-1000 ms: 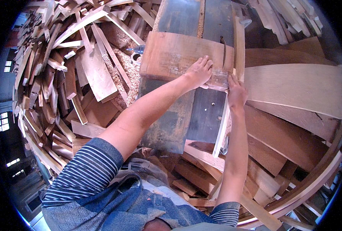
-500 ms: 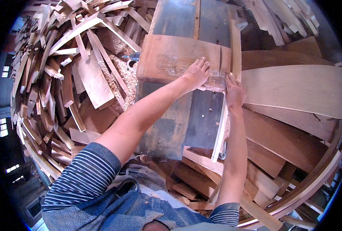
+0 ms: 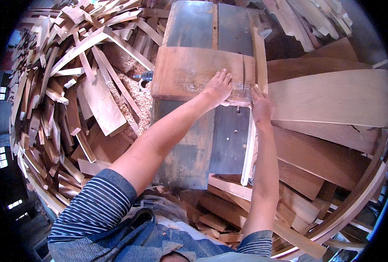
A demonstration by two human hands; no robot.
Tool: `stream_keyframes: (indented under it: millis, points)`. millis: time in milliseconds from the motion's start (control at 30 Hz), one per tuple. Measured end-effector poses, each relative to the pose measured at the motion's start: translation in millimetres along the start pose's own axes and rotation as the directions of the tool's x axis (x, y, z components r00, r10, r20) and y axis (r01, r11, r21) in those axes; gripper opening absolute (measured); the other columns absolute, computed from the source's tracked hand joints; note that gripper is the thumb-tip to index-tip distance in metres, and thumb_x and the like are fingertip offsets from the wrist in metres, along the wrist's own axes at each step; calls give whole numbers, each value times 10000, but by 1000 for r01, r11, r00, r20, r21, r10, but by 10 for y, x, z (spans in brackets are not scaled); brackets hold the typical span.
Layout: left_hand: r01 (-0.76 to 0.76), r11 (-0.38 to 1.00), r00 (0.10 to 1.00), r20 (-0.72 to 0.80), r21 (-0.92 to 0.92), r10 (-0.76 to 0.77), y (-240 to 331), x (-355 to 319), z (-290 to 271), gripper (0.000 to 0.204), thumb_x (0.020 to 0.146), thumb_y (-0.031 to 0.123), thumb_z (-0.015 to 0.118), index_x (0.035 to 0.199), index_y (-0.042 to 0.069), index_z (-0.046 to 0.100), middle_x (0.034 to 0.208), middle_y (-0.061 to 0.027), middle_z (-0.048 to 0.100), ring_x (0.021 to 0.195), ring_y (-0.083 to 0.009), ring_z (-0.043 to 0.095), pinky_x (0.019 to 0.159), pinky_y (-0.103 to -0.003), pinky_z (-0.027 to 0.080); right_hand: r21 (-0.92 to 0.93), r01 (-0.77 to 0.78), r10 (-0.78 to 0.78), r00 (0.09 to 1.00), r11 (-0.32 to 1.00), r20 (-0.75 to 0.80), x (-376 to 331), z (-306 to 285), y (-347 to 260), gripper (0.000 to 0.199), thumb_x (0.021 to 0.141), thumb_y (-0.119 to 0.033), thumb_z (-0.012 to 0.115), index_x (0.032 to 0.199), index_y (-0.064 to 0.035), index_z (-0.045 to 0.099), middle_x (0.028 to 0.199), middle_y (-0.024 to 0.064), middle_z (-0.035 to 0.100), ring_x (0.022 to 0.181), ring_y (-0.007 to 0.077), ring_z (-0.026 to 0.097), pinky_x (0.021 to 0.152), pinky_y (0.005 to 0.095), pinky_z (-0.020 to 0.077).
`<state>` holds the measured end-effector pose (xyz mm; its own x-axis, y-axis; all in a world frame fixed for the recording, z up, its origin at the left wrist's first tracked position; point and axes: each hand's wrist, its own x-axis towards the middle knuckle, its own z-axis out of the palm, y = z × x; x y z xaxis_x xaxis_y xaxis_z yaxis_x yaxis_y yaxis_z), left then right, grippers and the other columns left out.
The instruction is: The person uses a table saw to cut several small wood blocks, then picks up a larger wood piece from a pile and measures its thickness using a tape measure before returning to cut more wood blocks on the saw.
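Note:
A wide reddish-brown board lies across a dark metal machine table. Near the board's right end, a narrow dark slit runs through it from far to near. My left hand rests on top of the board by its near edge, fingers stretched forward and thumb over that edge. At the board's near right corner, my right hand lays its extended fingers on the end of the wood; its thumb is hidden. A long, narrow wooden guide strip stands along the right side, touching or nearly touching the board's end.
To the left, a tall heap of offcuts rises beside sawdust. A dark tool tip juts out at the table's left side. Wide planks fan out on the right, within a curved wooden rim. More slats lie far right.
The view has shifted slightly, so table and board appear lower and further left. Both hands keep about the same places on the board.

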<state>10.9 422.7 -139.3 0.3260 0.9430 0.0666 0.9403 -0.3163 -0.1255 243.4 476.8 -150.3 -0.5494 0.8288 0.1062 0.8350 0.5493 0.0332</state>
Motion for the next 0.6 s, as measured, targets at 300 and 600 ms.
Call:
stream_keyframes:
  millis: [300, 600]
  points:
    - [-13, 1000, 999, 32, -9, 13, -21, 60, -62, 842, 679, 561, 857, 1207, -71, 683, 1406, -202, 564, 1416, -428, 449, 1165, -491, 375, 22, -25, 25, 1000, 999, 15, 36, -55, -2, 424, 966, -206, 522, 1364, -235, 664, 1473, -36, 619, 1251, 236, 646, 1030, 478, 505]
    - [11, 1000, 999, -41, 3, -11, -33, 91, 72, 814, 653, 531, 881, 1180, -60, 693, 1366, -209, 576, 1388, -422, 472, 1144, -480, 392, 65, -59, 57, 998, 996, 27, 79, -166, -88, 499, 917, -83, 557, 1383, -227, 664, 1454, 14, 632, 1219, 304, 656, 1021, 408, 553]
